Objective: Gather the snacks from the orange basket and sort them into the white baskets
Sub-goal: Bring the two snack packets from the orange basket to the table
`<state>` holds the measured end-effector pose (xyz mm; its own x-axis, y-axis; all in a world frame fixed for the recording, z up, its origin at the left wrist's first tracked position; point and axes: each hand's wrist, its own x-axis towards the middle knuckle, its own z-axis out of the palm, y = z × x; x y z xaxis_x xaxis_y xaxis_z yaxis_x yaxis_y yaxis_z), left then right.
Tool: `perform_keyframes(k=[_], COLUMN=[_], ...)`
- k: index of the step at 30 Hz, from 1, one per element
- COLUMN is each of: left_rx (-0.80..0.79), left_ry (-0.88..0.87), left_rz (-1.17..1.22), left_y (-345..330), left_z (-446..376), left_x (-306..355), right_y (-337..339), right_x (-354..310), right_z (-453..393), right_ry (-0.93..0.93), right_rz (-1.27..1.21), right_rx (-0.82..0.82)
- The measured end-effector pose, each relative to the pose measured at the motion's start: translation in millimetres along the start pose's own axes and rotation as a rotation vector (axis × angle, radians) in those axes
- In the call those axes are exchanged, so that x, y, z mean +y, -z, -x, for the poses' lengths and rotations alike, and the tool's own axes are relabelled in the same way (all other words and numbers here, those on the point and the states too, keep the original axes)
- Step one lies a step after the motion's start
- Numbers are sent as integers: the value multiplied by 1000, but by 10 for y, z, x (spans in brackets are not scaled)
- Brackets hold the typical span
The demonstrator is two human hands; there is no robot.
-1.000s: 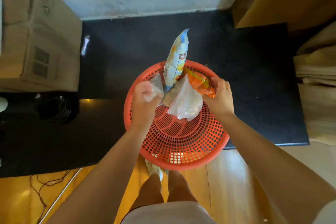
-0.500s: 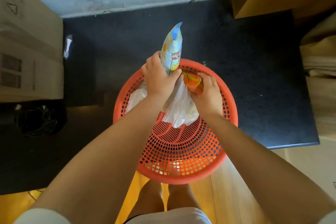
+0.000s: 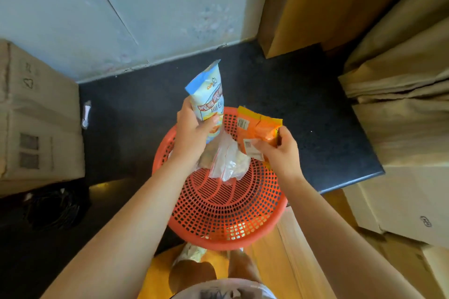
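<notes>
Left hand [image 3: 192,132] grips the blue snack bag [image 3: 208,97]; right hand [image 3: 279,150] grips the orange packet [image 3: 257,128], both above the orange basket [image 3: 226,206] toward 12 o'clock.

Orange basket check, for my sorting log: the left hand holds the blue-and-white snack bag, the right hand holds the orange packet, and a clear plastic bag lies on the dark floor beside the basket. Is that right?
Not quite. The head view shows the clear plastic bag over the orange basket, between the hands, not on the floor. The rest stands: left hand holds the blue-and-white snack bag, right hand holds the orange packet.
</notes>
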<state>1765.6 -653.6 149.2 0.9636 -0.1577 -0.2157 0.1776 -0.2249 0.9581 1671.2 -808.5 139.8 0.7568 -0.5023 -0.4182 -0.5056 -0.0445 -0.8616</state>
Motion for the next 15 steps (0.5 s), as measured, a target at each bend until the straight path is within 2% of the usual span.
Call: perform_keyframes(k=[5,9,12,15], left_rx=[-76,-224,-382,-622], left_ry=[34,122,168,185], left_rz=[246,453,613,658], left_y=[283,538,616,599], left_z=[588,1000,1236,1491], left_x=[200,348,474,591], right_y=[258,369,385,393], right_x=[-214,-244,-182,-33], right_z=[708,1376,1875,2380], right_ry=[-114,-124,-125,-139], right_rz=[-387,-789,-1042,-1201], right_rx=[61,47,63,155])
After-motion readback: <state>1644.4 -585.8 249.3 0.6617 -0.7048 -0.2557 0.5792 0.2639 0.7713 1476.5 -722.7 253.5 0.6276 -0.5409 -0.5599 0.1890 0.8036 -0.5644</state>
